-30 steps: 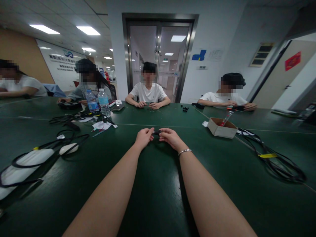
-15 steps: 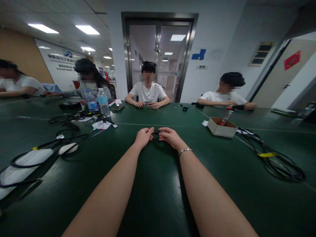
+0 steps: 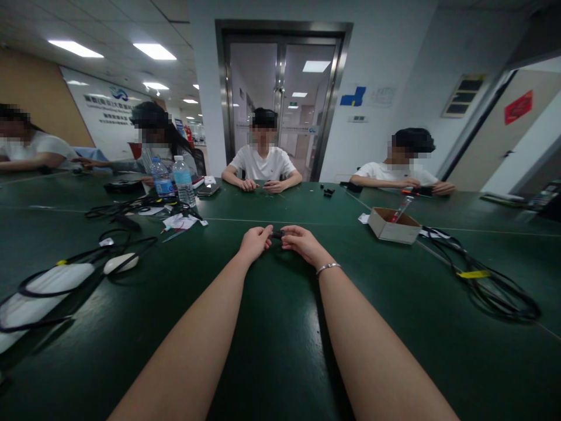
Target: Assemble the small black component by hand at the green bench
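Between my two hands is a small black piece point(image 3: 277, 234), too small and too dark to tell its kind. My left hand point(image 3: 256, 242) pinches its left end between thumb and fingers. On the other end, the thumb and fingers of my right hand point(image 3: 302, 242) are closed; a silver bracelet point(image 3: 328, 267) circles that wrist. Both hands are just above the dark green table point(image 3: 280, 316), near its middle seam. The fingers cover both ends of the piece.
A cardboard box point(image 3: 394, 227) with a red-and-clear tool stands right, beside coiled black cable point(image 3: 495, 286). Left are two water bottles point(image 3: 184, 181), a white mouse point(image 3: 121, 264), a white keyboard-like slab point(image 3: 48, 292) and tangled cables. Several people sit across the table.
My hands and the black piece stay almost where they were. At the far right, the orange-and-black thing in a co-worker's hands has shifted slightly.
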